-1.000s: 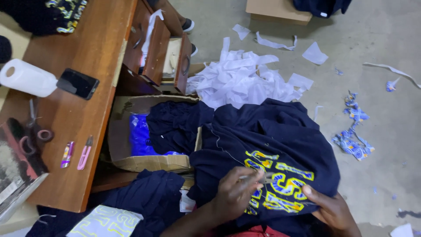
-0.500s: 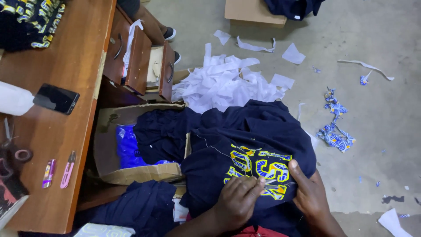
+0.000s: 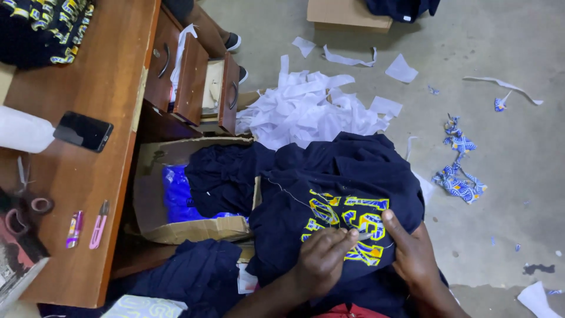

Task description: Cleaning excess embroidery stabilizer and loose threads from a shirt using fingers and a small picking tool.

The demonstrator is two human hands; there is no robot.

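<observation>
Shifted since half a second ago: left hand point(image 3: 322, 259) closer in on the yellow and blue lettering point(image 3: 347, 227), fingertips now bunched at its lower edge; right hand point(image 3: 415, 254) further up onto the cloth beside it. View tilted too, bringing more of the bench into sight.

Left hand: fingers curled and pinched together around a small thin tool point(image 3: 364, 235), kind too small to tell, tip laid against the lettering. Right hand: mostly flat and spread, palm down on the navy garment point(image 3: 344, 171), thumb touching the right end of the lettering, gripping nothing visible, only pressing the fabric.

Navy garment bunched over the lap, lettering face up between both hands. Just left of it, more navy cloth spilling out of an open cardboard box point(image 3: 194, 229), with a blue plastic bag point(image 3: 175, 197) inside. Below the box, another navy piece point(image 3: 197, 277) on the floor.

Beyond the garment, a heap of white paper scraps point(image 3: 309, 115) on the concrete floor point(image 3: 506, 188), with loose white pieces scattered further off. To the right, blue and white patterned strips point(image 3: 459, 176), well apart from the hands. At the top edge, a second cardboard box point(image 3: 347, 15).

On the left, wooden bench point(image 3: 88, 76) with 2 drawers point(image 3: 191, 79) pulled open. On its top: a dark phone point(image 3: 83, 131), a white roll point(image 3: 23, 131) just beside it, a pink clipper point(image 3: 99, 224) and a purple item point(image 3: 74, 228) side by side, tape rolls point(image 3: 26, 212) near the edge, and a stack of lettered navy cloth point(image 3: 44, 26) at the far corner.
</observation>
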